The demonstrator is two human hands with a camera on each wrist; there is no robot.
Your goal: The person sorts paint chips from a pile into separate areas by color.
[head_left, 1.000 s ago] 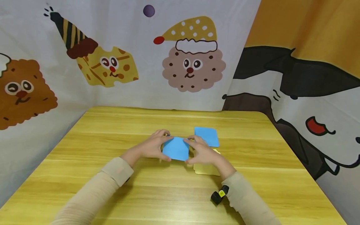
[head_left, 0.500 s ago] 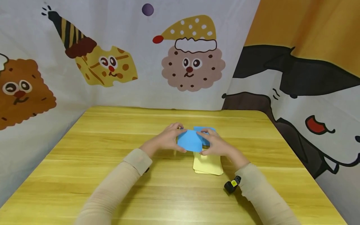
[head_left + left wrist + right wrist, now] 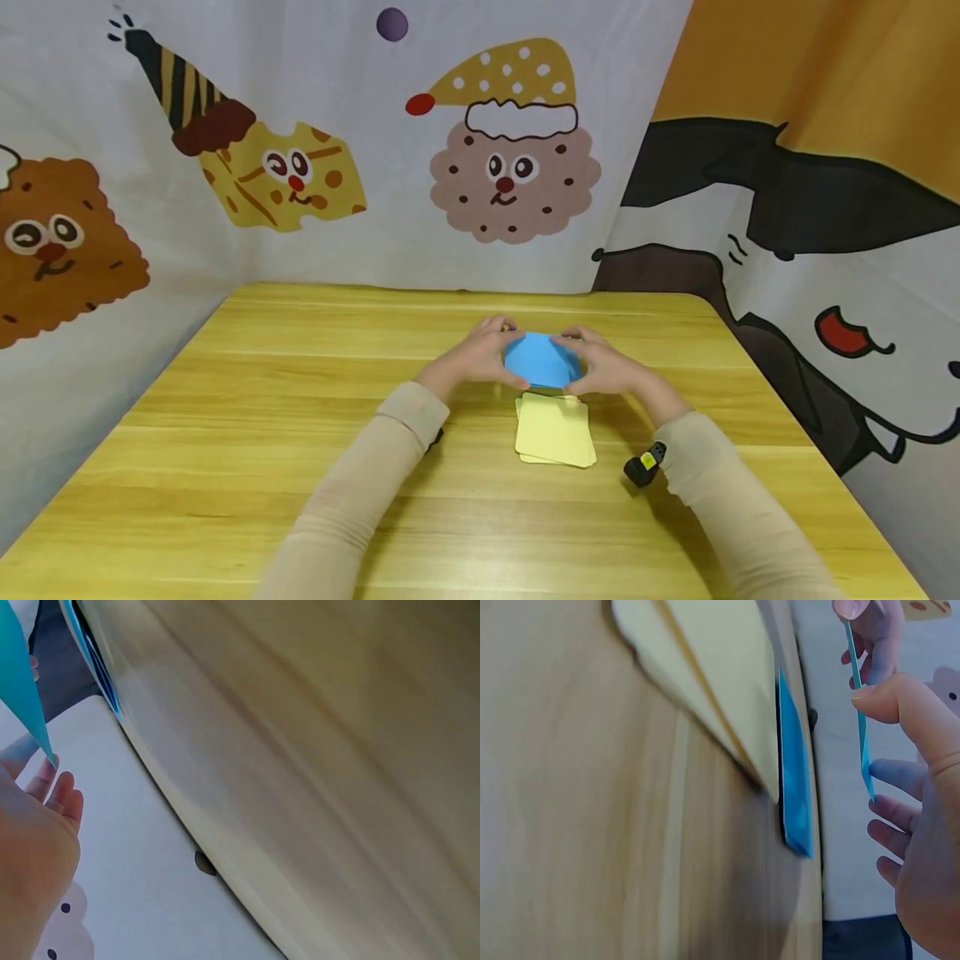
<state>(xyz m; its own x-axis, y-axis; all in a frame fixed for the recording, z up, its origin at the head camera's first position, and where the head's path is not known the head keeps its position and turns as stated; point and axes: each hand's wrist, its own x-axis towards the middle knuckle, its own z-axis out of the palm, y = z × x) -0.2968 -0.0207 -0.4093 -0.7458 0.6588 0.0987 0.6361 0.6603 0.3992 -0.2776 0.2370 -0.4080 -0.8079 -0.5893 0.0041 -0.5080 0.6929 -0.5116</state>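
A blue paper card [image 3: 542,357], slightly bowed, is held between both hands at the far middle of the table in the head view. My left hand [image 3: 474,358] grips its left side, thumb at the near corner and fingers toward the far one. On the right side my right hand [image 3: 609,364] grips it the same way. In the right wrist view this held card [image 3: 861,724] is apart from a blue stack [image 3: 796,776] lying on the table below. From the head view that stack is mostly hidden. Nearer the person lies a stack of yellow cards [image 3: 557,432], not quite squared up.
The wooden table [image 3: 300,467] reaches back to a hanging cloth [image 3: 405,242] printed with cartoon figures. Black wrist-worn devices, such as the right one [image 3: 645,467], sit below the sleeve cuffs.
Both hands have carried the blue card to the right and farther away, from left of the stacks to above the blue stack. The yellow cards are now uncovered.
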